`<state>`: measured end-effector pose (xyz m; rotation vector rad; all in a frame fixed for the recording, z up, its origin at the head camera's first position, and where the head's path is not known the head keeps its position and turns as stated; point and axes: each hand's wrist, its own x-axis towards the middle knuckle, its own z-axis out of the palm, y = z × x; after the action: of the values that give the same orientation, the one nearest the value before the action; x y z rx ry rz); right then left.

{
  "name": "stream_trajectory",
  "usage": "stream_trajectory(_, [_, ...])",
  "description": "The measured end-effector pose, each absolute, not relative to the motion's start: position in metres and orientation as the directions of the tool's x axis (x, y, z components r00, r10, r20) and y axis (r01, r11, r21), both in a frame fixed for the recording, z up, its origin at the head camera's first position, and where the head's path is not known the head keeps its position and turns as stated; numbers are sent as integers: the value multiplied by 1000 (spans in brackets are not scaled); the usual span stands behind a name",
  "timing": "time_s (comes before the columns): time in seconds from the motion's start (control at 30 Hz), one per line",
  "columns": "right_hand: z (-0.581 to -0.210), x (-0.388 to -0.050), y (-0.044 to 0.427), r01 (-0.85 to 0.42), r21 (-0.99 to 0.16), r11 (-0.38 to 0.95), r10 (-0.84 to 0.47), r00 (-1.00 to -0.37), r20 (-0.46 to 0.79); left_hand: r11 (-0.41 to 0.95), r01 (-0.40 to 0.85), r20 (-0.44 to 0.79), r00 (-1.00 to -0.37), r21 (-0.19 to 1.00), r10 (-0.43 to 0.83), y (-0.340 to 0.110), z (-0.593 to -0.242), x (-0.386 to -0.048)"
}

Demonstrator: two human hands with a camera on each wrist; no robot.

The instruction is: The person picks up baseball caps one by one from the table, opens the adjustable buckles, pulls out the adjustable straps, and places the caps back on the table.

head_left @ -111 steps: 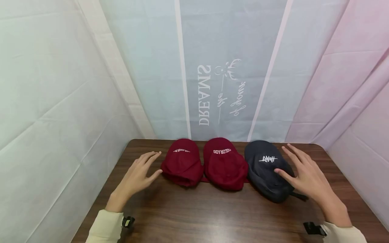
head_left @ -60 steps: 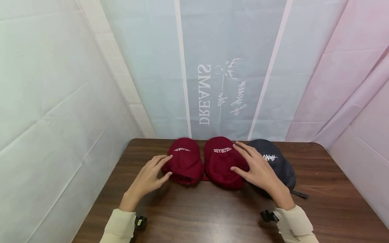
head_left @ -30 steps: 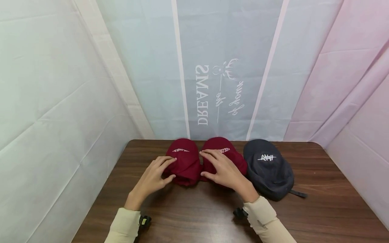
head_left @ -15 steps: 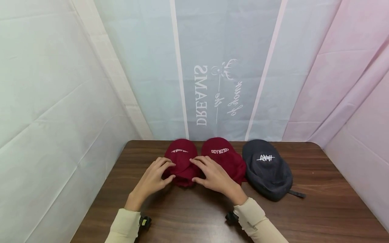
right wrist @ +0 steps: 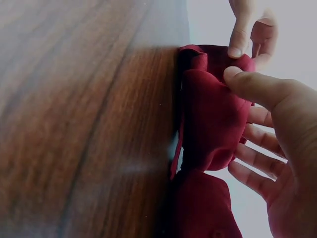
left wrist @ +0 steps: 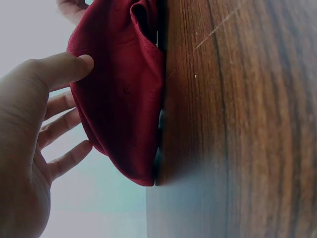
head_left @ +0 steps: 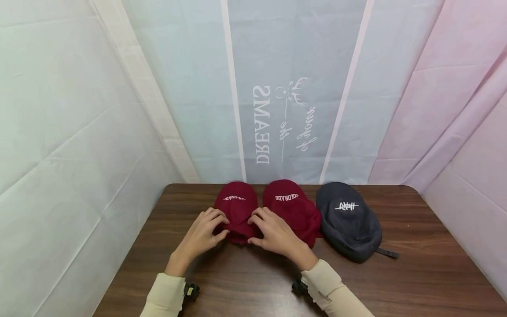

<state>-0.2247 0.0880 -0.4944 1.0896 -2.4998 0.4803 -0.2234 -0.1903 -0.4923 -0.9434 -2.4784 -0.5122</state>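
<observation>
Two dark red baseball caps and a dark grey one lie in a row at the back of the table. The leftmost red cap (head_left: 236, 204) has white lettering and a crumpled crown. My left hand (head_left: 203, 233) grips it from the left, thumb on the near side and fingers over the crown. From the right, my right hand (head_left: 277, 233) holds the same cap with bent fingers and thumb. Both wrist views show thumbs on the red cloth, fingers behind it. The middle red cap (head_left: 301, 215) sits right beside my right hand, its near part partly covered.
At the right lies the dark grey cap (head_left: 350, 229) with white lettering, its strap (head_left: 387, 252) sticking out onto the brown wooden table (head_left: 245, 281). A pale cloth backdrop (head_left: 301, 53) rises behind the table's back edge, with cloth walls on both sides.
My right hand has moved left from the grey cap, across the middle cap, to the leftmost cap. My left hand has come in from the left, and both hands' fingers have bent onto it.
</observation>
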Motion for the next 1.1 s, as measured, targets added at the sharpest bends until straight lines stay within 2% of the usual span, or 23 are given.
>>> stream_trajectory(0.27, [-495,-223,85,-742,-121,659,-615,-625,481,684,716,549,-631,140,548,-188,-492,-225])
stream_trajectory(0.67, [-493,-221,83,-728,-147,670,-582,-638,504,684,717,556,-626,135,547,-188,-491,-225])
stream_trajectory(0.9, [-486,-219,84,-728,-165,665,-570,-638,518,680,726,591,-596,106,544,-187,-486,-227])
stream_trajectory(1.1, [-481,-218,84,-734,-172,657,-560,-628,540,687,715,604,-605,126,519,-186,-480,-225])
